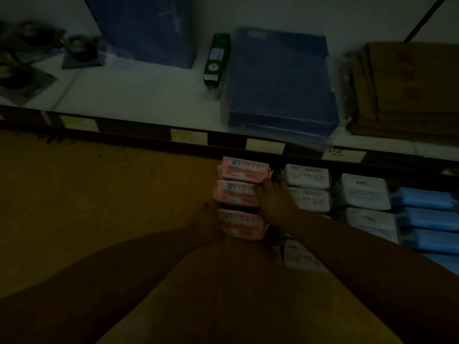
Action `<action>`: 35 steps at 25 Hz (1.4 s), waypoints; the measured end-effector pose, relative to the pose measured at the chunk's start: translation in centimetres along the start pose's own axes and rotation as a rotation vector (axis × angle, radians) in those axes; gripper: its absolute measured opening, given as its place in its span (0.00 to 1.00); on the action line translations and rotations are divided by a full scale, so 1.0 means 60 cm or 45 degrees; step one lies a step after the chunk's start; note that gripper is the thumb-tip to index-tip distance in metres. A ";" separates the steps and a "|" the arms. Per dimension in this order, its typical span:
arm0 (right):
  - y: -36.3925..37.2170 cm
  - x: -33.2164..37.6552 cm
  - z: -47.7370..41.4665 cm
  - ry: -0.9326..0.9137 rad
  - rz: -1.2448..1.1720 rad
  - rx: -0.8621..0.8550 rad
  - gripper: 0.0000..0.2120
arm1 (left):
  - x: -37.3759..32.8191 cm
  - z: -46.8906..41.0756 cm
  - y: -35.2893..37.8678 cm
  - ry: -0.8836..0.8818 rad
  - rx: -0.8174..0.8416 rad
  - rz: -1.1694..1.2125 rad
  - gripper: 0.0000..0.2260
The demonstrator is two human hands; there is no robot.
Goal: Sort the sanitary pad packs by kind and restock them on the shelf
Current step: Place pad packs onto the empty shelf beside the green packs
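Left hand (207, 219) rests against the left end of the nearest pink pack (242, 224). Its fingers are lost in shadow, so I cannot tell whether they grip. This pack is one of three lying in a line from the front of the brown shelf (99, 194) toward its back, and the farthest is tucked under the upper shelf's labelled edge (223, 139). Right hand (275, 198) reaches in from the lower right, fingers curled over the right end of the middle pink pack (236, 193). White packs (308, 177) and then blue packs (427, 198) follow rightward, the blue ones cut off.
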State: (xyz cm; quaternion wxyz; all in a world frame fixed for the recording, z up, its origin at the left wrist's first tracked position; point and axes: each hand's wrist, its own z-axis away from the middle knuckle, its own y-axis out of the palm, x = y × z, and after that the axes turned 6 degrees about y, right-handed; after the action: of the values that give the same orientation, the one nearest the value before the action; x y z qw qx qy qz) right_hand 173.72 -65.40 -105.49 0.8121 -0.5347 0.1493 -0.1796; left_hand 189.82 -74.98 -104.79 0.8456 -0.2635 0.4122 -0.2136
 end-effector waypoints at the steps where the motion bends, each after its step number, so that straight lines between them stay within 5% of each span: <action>1: -0.001 0.002 -0.003 0.017 0.003 0.013 0.26 | 0.002 0.001 -0.001 0.014 -0.014 0.000 0.51; 6: -0.003 0.002 -0.014 0.030 -0.055 0.059 0.31 | -0.011 0.013 -0.012 -0.010 -0.052 0.055 0.44; 10: -0.003 0.009 -0.019 0.035 -0.091 0.120 0.30 | -0.012 0.011 -0.012 0.035 0.072 0.007 0.50; 14: -0.012 0.001 -0.016 0.012 -0.151 0.121 0.32 | 0.000 0.002 0.000 -0.006 0.024 -0.104 0.32; 19: -0.033 -0.008 -0.013 -0.055 -0.341 0.093 0.30 | 0.001 0.016 -0.005 0.057 -0.057 0.093 0.40; 24: -0.075 -0.018 0.008 0.004 -0.886 0.105 0.29 | 0.002 0.046 -0.024 0.125 -0.158 0.450 0.51; 29: -0.129 -0.042 0.036 0.161 -1.549 0.191 0.22 | -0.043 0.079 -0.095 0.102 -0.093 0.643 0.25; 35: -0.197 -0.066 0.064 0.113 -2.050 0.057 0.11 | -0.108 0.113 -0.190 0.221 -0.141 0.913 0.17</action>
State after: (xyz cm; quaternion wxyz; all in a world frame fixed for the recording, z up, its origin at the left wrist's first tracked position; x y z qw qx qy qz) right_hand 170.29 -64.81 -92.91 0.4375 -0.4543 -0.2534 -0.7335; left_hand 189.99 -78.18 -90.36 0.8130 -0.1283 0.5596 0.0973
